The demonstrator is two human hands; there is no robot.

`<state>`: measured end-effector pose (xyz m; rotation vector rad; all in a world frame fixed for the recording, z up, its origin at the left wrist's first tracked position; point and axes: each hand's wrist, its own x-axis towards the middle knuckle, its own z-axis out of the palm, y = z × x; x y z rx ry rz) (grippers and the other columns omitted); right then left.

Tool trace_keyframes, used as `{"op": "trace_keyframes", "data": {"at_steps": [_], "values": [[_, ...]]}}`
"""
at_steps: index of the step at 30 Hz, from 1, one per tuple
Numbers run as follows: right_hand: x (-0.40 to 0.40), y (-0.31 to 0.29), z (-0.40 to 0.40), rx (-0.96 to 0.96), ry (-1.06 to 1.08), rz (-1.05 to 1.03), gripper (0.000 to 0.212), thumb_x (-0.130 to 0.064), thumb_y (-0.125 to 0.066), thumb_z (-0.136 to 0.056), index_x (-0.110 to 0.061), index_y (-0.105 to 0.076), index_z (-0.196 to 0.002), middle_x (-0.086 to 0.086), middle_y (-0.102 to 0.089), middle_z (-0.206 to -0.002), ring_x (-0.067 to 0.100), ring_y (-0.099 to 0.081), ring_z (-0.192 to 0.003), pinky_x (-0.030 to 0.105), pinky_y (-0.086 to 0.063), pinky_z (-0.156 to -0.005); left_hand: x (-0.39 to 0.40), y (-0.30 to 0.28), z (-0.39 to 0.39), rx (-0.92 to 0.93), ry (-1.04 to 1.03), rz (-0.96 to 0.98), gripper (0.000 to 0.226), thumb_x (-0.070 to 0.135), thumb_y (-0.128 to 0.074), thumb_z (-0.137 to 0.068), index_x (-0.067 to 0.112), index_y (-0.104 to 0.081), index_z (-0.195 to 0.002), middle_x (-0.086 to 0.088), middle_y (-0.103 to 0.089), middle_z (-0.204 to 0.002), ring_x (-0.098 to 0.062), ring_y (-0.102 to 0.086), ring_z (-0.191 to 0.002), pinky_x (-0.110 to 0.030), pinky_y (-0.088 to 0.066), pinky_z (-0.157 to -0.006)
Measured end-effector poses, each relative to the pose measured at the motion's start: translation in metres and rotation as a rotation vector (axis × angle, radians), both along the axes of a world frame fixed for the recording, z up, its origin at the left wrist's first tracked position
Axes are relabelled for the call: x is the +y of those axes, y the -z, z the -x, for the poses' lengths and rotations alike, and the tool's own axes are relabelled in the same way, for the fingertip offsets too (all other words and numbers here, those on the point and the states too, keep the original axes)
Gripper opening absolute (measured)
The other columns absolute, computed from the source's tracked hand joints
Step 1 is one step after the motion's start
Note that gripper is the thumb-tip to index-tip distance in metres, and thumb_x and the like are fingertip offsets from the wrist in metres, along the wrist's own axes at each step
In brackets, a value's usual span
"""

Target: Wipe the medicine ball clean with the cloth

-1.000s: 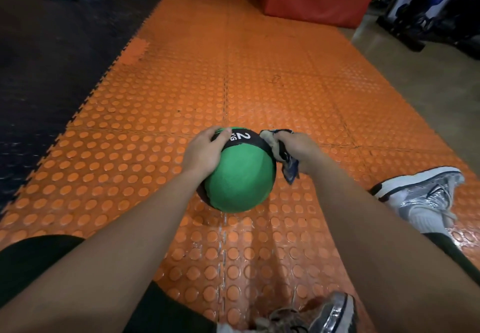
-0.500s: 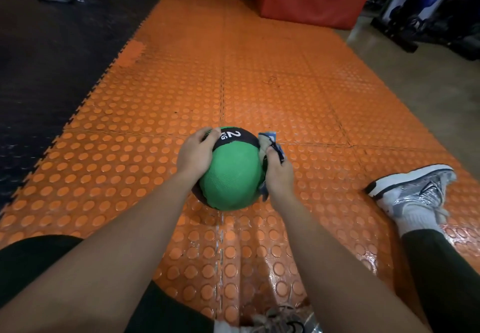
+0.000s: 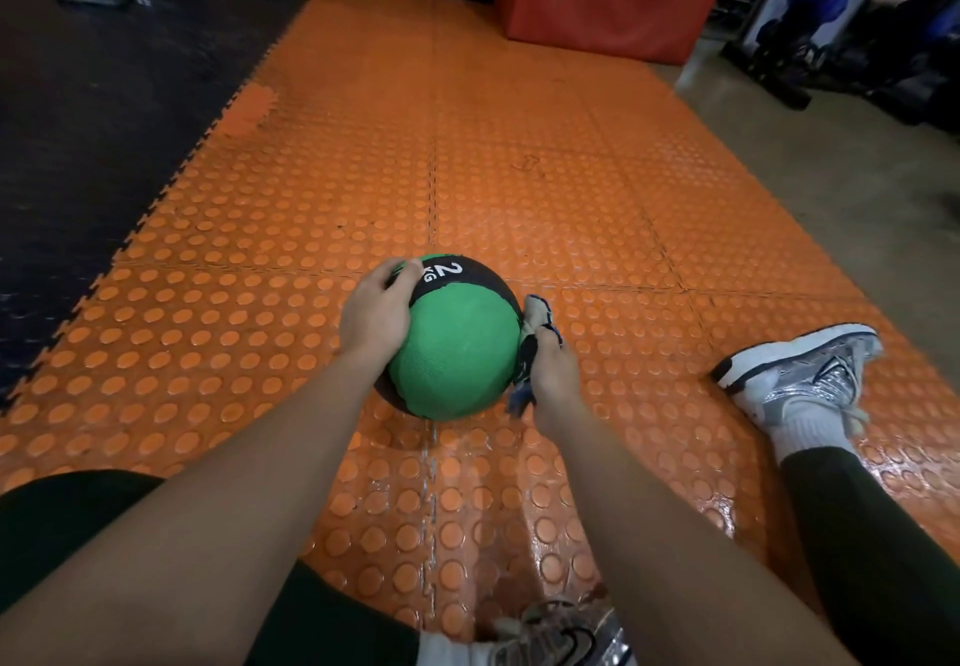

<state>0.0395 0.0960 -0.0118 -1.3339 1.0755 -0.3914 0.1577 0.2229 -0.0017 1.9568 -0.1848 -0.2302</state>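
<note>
The ball [image 3: 457, 348], green with a black band marked "2 KG", sits on the orange studded mat [image 3: 545, 187] between the person's legs, nearer the mat's near edge than its far one. The left hand [image 3: 375, 316] is spread over the ball's upper left side, fingers curved against it to steady it. The right hand [image 3: 553, 373] has its grip clenched round a bunched cloth [image 3: 532, 325] and presses it to the ball's right flank. Wiping looks to be in progress, not finished. The green face toward the camera shows no obvious dirt, though whether it has been wiped cannot be told. The underside and far side are hidden, so they probably remain, and reaching them would likely mean turning the ball under the left hand. A white shoe [image 3: 800, 374] lies well to the right.
</note>
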Motion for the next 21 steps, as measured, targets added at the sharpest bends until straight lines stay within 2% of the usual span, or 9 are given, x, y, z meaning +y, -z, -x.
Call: {"op": "trace_keyframes", "data": {"at_steps": [2,6,7,9,11,13,16,18,21], "values": [[-0.006,-0.013,-0.004,0.068,-0.054,0.075,0.026,-0.028,-0.040,-0.090,-0.004,-0.051,-0.089,0.009,-0.050,-0.077,0.024,-0.048,-0.074,0.038,-0.035,-0.065,0.000,-0.002,-0.001,0.005,0.016,-0.021,0.061,0.066,-0.037,-0.079,0.033,-0.056,-0.127,0.001,-0.055,-0.132,-0.024,-0.049,-0.121,-0.047,-0.037,-0.103],[0.014,-0.045,-0.018,-0.054,-0.140,0.440,0.026,-0.035,-0.043,-0.095,-0.018,-0.055,-0.110,0.002,-0.058,-0.098,0.025,-0.055,-0.096,0.034,-0.041,-0.083,-0.001,-0.002,-0.001,-0.085,0.089,-0.160,0.054,0.053,-0.031,-0.096,0.021,-0.047,-0.137,-0.006,-0.048,-0.140,-0.027,-0.042,-0.129,-0.042,-0.032,-0.108],[0.022,-0.048,-0.021,-0.026,-0.209,0.551,0.028,-0.041,-0.044,-0.093,-0.020,-0.050,-0.112,0.000,-0.057,-0.102,0.024,-0.053,-0.104,0.037,-0.038,-0.091,-0.001,-0.006,0.001,-0.148,0.107,-0.205,0.053,0.047,-0.030,-0.098,0.015,-0.044,-0.139,-0.010,-0.046,-0.142,-0.027,-0.040,-0.131,-0.040,-0.031,-0.108],[0.030,-0.043,-0.024,0.090,-0.333,0.722,0.031,-0.050,-0.044,-0.090,-0.025,-0.044,-0.108,-0.005,-0.054,-0.107,0.024,-0.043,-0.121,0.051,-0.024,-0.106,-0.002,-0.012,0.005,-0.290,0.131,-0.263,0.050,0.036,-0.029,-0.101,0.006,-0.039,-0.140,-0.014,-0.042,-0.144,-0.028,-0.036,-0.133,-0.035,-0.027,-0.108],[0.027,-0.039,-0.024,0.128,-0.386,0.738,0.033,-0.054,-0.043,-0.090,-0.025,-0.043,-0.107,-0.007,-0.053,-0.106,0.025,-0.040,-0.123,0.059,-0.022,-0.105,0.001,-0.014,0.008,-0.396,0.185,-0.288,0.048,0.032,-0.030,-0.102,0.003,-0.037,-0.140,-0.016,-0.041,-0.144,-0.028,-0.035,-0.135,-0.036,-0.025,-0.109],[0.022,-0.042,-0.025,0.148,-0.412,0.728,0.040,-0.057,-0.041,-0.090,-0.025,-0.045,-0.114,-0.001,-0.055,-0.118,0.029,-0.038,-0.125,0.059,-0.027,-0.102,0.003,-0.013,0.010,-0.418,0.285,-0.312,0.048,0.034,-0.030,-0.102,0.006,-0.037,-0.141,-0.015,-0.040,-0.145,-0.029,-0.032,-0.137,-0.037,-0.024,-0.112],[0.017,-0.046,-0.026,0.358,-0.438,0.872,0.049,-0.056,-0.036,-0.092,-0.026,-0.041,-0.130,0.003,-0.031,-0.148,0.034,-0.022,-0.136,0.058,-0.025,-0.106,0.006,-0.020,0.009,-0.373,0.451,-0.406,0.055,0.040,-0.031,-0.100,0.010,-0.026,-0.147,-0.010,-0.024,-0.155,-0.023,-0.019,-0.144,-0.033,-0.013,-0.117],[0.014,-0.050,-0.025,0.481,-0.424,0.978,0.047,-0.050,-0.036,-0.095,-0.025,-0.040,-0.134,0.007,-0.027,-0.147,0.035,-0.025,-0.132,0.051,-0.030,-0.101,0.004,-0.033,0.004,-0.355,0.551,-0.489,0.058,0.041,-0.033,-0.100,0.012,-0.022,-0.148,-0.008,-0.020,-0.156,-0.021,-0.016,-0.145,-0.030,-0.011,-0.115],[0.012,-0.051,-0.027,0.534,-0.449,0.994,0.044,-0.040,-0.036,-0.098,-0.020,-0.038,-0.137,0.013,-0.039,-0.134,0.034,-0.036,-0.122,0.042,-0.030,-0.101,0.001,-0.049,0.000,-0.371,0.640,-0.584,0.060,0.041,-0.036,-0.099,0.012,-0.021,-0.149,-0.007,-0.021,-0.156,-0.020,-0.019,-0.144,-0.029,-0.015,-0.114]]}}
